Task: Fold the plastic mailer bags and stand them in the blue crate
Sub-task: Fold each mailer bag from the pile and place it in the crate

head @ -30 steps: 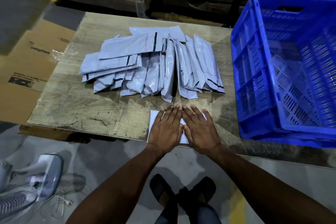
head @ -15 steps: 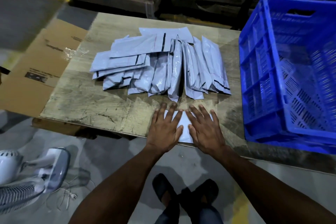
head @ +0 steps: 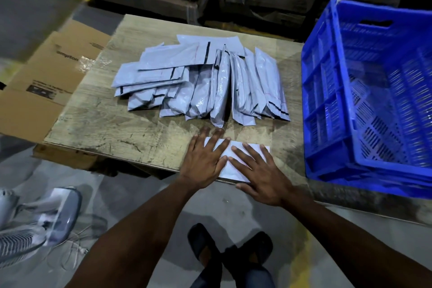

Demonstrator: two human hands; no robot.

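Head view: I have both palms flat, fingers spread, left hand (head: 203,162) and right hand (head: 259,173) pressing one mailer (head: 236,161) at the table's (head: 98,124) near edge. To crease it well, I'd judge, press outward evenly. The unfolded pile (head: 201,82) lies farther back; the crate (head: 364,100) stands right.
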